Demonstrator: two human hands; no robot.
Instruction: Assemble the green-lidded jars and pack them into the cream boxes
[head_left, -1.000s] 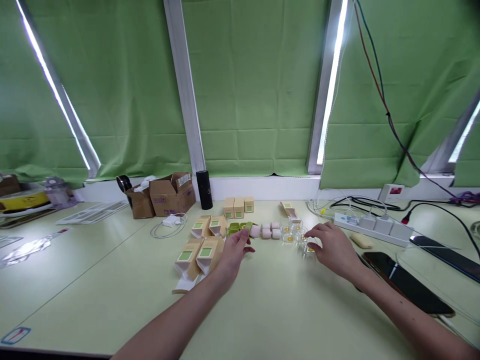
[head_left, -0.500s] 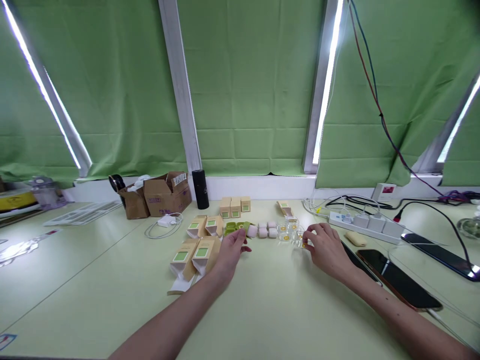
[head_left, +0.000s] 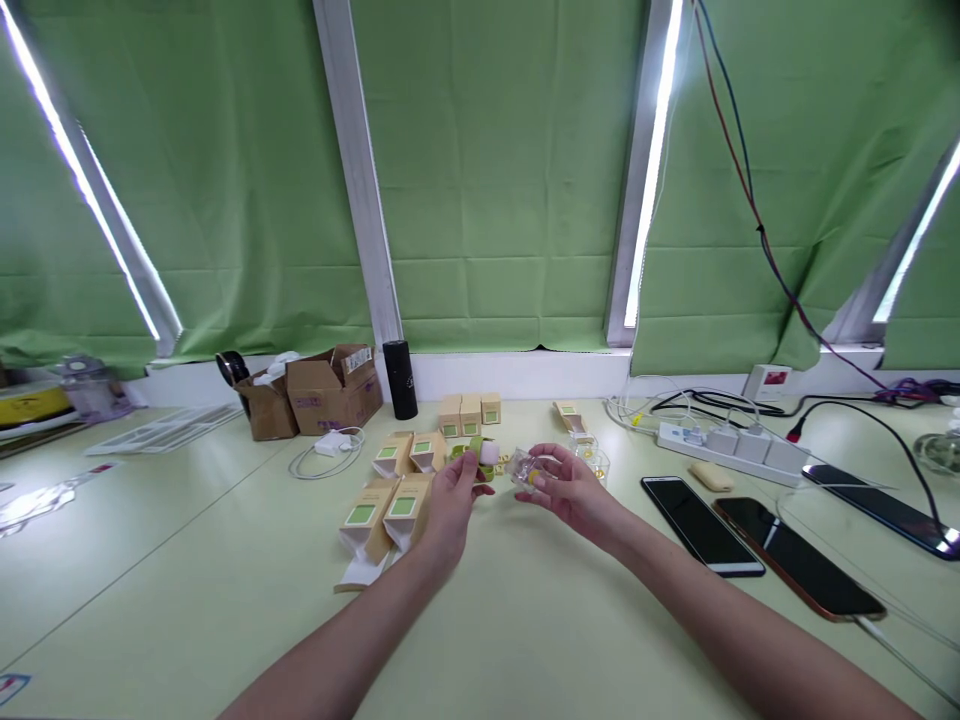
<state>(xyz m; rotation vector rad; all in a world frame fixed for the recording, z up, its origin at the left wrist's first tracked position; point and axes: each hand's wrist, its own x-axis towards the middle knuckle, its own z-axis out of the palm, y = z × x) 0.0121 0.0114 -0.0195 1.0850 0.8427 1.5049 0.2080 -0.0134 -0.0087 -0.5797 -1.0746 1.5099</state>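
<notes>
My left hand (head_left: 452, 500) is closed on a small green piece; a pale pink block (head_left: 489, 453) sits at its top right, by the fingertips. Just across from it, my right hand (head_left: 576, 492) grips a clear cup (head_left: 522, 467) with a yellow spot, tilted with one end facing the pink block. A small gap separates the two. Beyond my right hand stand more clear cups (head_left: 598, 463), partly covered by it. Several kraft boxes with green labels (head_left: 408, 506) stand open left of my left hand. The row of pink blocks is hidden behind my right hand.
Small kraft boxes (head_left: 470, 413) stand at the back, near a black cylinder (head_left: 400, 381) and a brown carton (head_left: 334, 388). On the right lie a white-edged phone (head_left: 701, 525), another phone (head_left: 799, 556), a power strip (head_left: 731, 450) and loose cables.
My right hand has lifted a clear cup and brought it leftward to my left hand. The pink block in my left hand has turned upward. The white-edged phone is now uncovered.
</notes>
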